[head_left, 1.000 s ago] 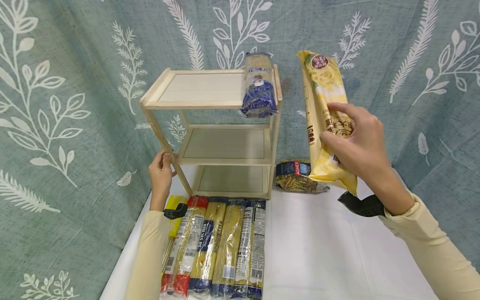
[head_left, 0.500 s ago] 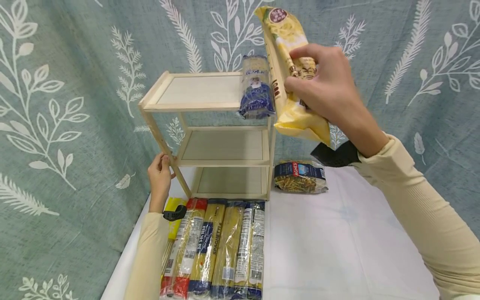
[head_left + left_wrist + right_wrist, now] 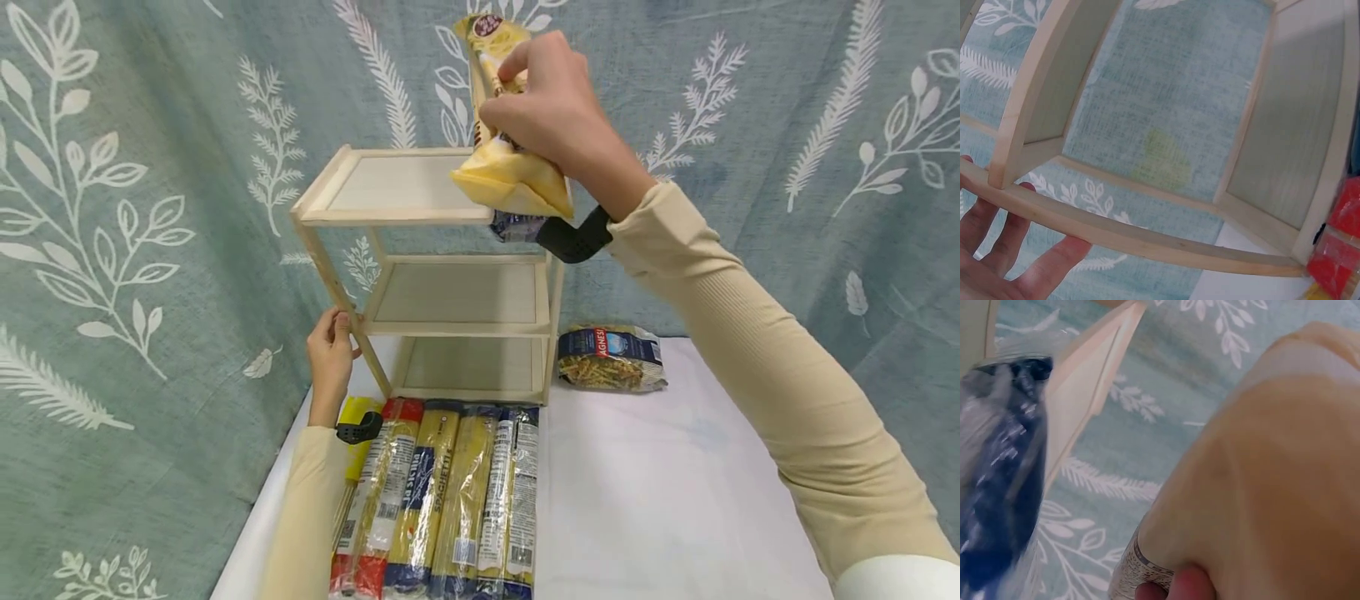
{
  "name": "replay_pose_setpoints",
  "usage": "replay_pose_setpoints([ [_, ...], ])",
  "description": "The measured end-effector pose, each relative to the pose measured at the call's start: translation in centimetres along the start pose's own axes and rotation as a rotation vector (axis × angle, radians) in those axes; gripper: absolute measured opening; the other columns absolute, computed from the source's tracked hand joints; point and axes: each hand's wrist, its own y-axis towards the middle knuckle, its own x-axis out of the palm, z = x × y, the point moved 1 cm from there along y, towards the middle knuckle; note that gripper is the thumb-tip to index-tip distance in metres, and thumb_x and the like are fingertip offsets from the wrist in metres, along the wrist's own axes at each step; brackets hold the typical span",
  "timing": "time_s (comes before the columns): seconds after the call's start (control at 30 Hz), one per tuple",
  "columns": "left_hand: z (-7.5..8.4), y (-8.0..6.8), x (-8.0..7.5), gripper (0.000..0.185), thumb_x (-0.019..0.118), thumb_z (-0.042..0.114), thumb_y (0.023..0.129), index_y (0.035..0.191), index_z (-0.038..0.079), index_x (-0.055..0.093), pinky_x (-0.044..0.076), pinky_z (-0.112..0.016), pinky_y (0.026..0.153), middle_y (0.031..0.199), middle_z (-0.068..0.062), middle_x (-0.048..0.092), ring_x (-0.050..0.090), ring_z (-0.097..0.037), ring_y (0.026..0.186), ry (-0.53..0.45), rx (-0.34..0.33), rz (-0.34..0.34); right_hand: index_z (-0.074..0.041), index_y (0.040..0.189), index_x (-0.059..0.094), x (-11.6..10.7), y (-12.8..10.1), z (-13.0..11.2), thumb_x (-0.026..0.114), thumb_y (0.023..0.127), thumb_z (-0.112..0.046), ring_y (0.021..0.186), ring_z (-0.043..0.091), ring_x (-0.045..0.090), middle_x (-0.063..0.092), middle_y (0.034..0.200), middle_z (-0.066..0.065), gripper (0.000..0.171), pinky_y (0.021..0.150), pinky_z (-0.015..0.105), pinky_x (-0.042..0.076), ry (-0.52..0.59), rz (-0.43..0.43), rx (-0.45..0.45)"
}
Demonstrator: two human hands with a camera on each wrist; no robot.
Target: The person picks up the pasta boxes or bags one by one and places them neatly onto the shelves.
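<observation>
Right hand [image 3: 551,112]: fingers curled around a yellow noodle bag [image 3: 504,162], held up over the right end of the top shelf.
Left hand [image 3: 332,352]: fingers wrapped around the front left leg of the wooden rack [image 3: 450,287].
Yellow noodle bag: tilted, its low end just above the top shelf's front edge.
Blue bag [image 3: 1000,481]: lies on the top shelf at the right end, mostly hidden behind the yellow bag.
Spaghetti packs [image 3: 442,500]: side by side at the table's [image 3: 675,500] front edge, just in front of the rack.
Small pasta bag [image 3: 611,358]: on the table, right of the rack.
</observation>
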Motion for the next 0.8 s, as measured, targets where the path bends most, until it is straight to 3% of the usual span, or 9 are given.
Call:
replay_pose_setpoints([
  [0.13,-0.2,-0.1,-0.1,0.039,0.042,0.031,0.101,0.122,0.003,0.058,0.057,-0.038,0.062,0.108,-0.017,0.062,0.057,-0.017,0.098,0.009,-0.010,-0.002,-0.005,0.123,0.058,1.5,1.2,-0.7,0.054,0.082,-0.015,0.075,0.014,0.054,0.048,0.123,0.008,0.042,0.060,0.024,0.049,-0.034,-0.012,0.022],
  [0.2,-0.2,0.0,-0.1,0.037,0.042,0.028,0.101,0.122,0.002,0.058,0.057,-0.038,0.061,0.108,-0.019,0.063,0.058,-0.021,0.099,0.006,-0.011,0.000,-0.005,0.097,0.063,2.3,1.7,-0.9,0.054,0.080,-0.013,0.066,0.012,0.049,0.052,0.101,0.006,0.020,0.053,0.023,0.045,-0.053,-0.014,0.017],
  [0.27,-0.2,0.2,-0.1,0.036,0.041,0.025,0.102,0.122,0.001,0.058,0.057,-0.036,0.060,0.109,-0.022,0.063,0.058,-0.026,0.100,-0.002,-0.008,-0.004,-0.007,0.071,0.053,3.1,2.2,-0.9,0.053,0.078,-0.011,0.055,0.011,0.041,0.047,0.077,0.003,0.007,0.046,0.022,0.039,-0.067,-0.027,0.003],
  [0.33,-0.1,0.3,0.0,0.036,0.041,0.024,0.102,0.124,0.000,0.057,0.056,-0.030,0.058,0.110,-0.023,0.062,0.058,-0.029,0.101,-0.014,-0.008,-0.017,-0.011,0.060,0.035,3.8,2.6,-0.8,0.052,0.076,-0.008,0.045,0.011,0.029,0.032,0.060,0.000,0.024,0.040,0.022,0.031,-0.085,-0.042,-0.013],
  [0.5,-0.1,0.4,0.1,0.040,0.043,0.032,0.101,0.125,0.005,0.058,0.056,-0.028,0.058,0.111,-0.020,0.063,0.059,-0.027,0.102,-0.017,-0.022,-0.023,-0.012,0.053,0.029,5.8,3.7,-0.5,0.049,0.075,-0.005,0.039,0.011,0.015,0.017,0.048,-0.003,0.030,0.037,0.023,0.021,-0.089,-0.082,0.012],
  [0.67,0.0,0.2,-0.1,0.041,0.044,0.036,0.099,0.122,0.006,0.059,0.057,-0.036,0.059,0.107,-0.016,0.064,0.060,-0.024,0.098,-0.002,-0.013,-0.006,-0.015,0.063,0.036,7.9,5.0,-0.2,0.049,0.078,-0.007,0.044,0.011,0.024,0.028,0.059,-0.002,0.021,0.041,0.024,0.029,-0.141,-0.135,0.135],
  [0.8,0.0,0.3,-0.3,0.041,0.045,0.036,0.099,0.122,0.005,0.060,0.057,-0.035,0.059,0.107,-0.016,0.064,0.060,-0.024,0.099,-0.005,-0.005,-0.006,-0.018,0.073,0.038,9.2,5.6,-0.2,0.049,0.080,-0.015,0.062,0.014,0.036,0.035,0.074,-0.001,0.014,0.052,0.026,0.035,-0.297,-0.165,0.178],
])
